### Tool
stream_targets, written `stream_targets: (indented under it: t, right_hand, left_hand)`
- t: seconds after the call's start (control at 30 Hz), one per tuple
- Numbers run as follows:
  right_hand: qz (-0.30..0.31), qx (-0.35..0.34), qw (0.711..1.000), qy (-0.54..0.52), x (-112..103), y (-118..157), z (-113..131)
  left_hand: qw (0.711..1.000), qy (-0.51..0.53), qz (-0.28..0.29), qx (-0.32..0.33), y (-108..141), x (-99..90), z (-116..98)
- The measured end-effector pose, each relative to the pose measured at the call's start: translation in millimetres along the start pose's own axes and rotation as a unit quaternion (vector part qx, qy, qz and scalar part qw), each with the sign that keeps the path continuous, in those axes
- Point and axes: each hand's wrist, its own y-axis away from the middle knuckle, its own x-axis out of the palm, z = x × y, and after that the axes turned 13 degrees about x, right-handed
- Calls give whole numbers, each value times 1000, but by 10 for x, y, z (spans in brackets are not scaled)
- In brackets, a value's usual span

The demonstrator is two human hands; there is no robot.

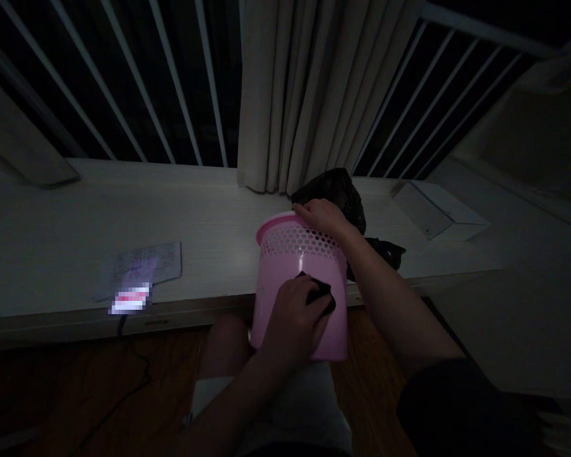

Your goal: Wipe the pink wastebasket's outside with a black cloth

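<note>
A pink plastic wastebasket [278, 279] with a honeycomb band of holes below its rim rests tilted in front of me, over my lap against the ledge. My right hand [321, 216] is closed over its rim at the upper right. Pressed against the basket's smooth side, my left hand [295, 311] grips a small black cloth [324, 297]. The left palm and the far side of the cloth are hidden. Just behind the basket and my right hand lies a crumpled black plastic bag [352, 200].
A white ledge [209, 209] runs below the barred window [171, 82] and beige curtain [285, 95]. On it are a white box [440, 212] at right and a flat packet [164, 263] at left, near a lit screen [131, 298] with a cable.
</note>
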Motion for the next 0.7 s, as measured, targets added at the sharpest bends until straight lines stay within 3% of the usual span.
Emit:
stream_targets:
  t: [0.13,0.27,0.43,0.53,0.63,0.7]
  right_hand:
    - [7,5,1000,-5,5,0,-23]
    - [2,4,1000,0,10,-2,-5]
    - [-3,-5,1000,2,9,1,61]
    - [-1,3,1000,7,1,9,76]
    - [-1,5,1000,7,-8,16,54]
    - [2,10,1000,6,-13,21,23]
  left_hand:
    - [999,44,18,19,312,-104,-271]
    - [999,35,3,9,430,-231,-262]
    - [999,-11,30,-34,190,-271,178]
    - [995,-38,2,-94,-3,-208,440]
    - [992,-45,-13,-114,-70,-120,392]
    - [998,-21,-2,-63,-17,-76,179]
